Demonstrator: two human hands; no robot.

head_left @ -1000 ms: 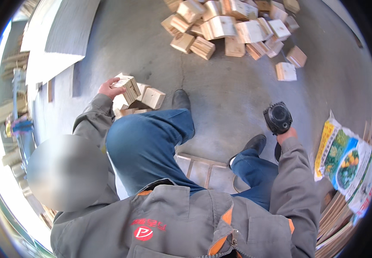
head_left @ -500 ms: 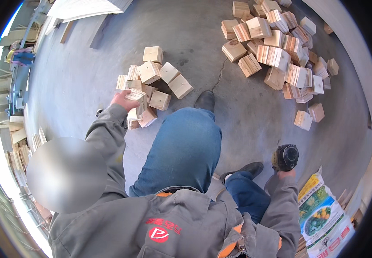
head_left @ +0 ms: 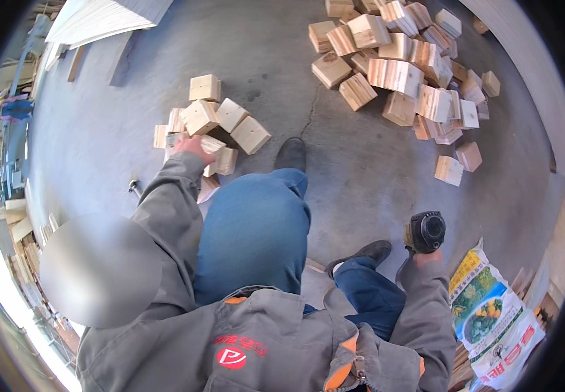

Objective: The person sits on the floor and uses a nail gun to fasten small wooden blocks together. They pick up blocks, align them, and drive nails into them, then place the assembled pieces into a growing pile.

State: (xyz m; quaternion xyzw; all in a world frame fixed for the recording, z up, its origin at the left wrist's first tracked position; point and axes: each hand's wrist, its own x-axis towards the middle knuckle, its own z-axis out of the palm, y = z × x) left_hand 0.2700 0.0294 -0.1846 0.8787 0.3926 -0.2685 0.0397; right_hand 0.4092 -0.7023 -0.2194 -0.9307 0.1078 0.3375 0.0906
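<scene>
My left hand (head_left: 194, 149) is down in the smaller heap, its fingers closed about a pale wooden block (head_left: 214, 144). The fingers are slightly blurred and partly hide the block. Around it lie several more square blocks of layered wood (head_left: 201, 117), some with a small dark dot on the face. Out to the right, my right hand (head_left: 427, 259) grips a nail gun (head_left: 424, 232) with a round black cap and a yellowish body. Its lower part is hidden from above.
A larger heap of similar blocks (head_left: 397, 75) lies on the concrete floor (head_left: 243, 59) at the far right. At the lower right is a printed sack (head_left: 491, 313) beside wood scraps. A small metal tool (head_left: 135, 188) rests left of my forearm. White sheets (head_left: 109, 23) stand at the far left.
The view has shifted, so both heaps appear farther left. My left hand has moved deeper among the blocks, and the nail gun is tilted slightly differently in my right hand.
</scene>
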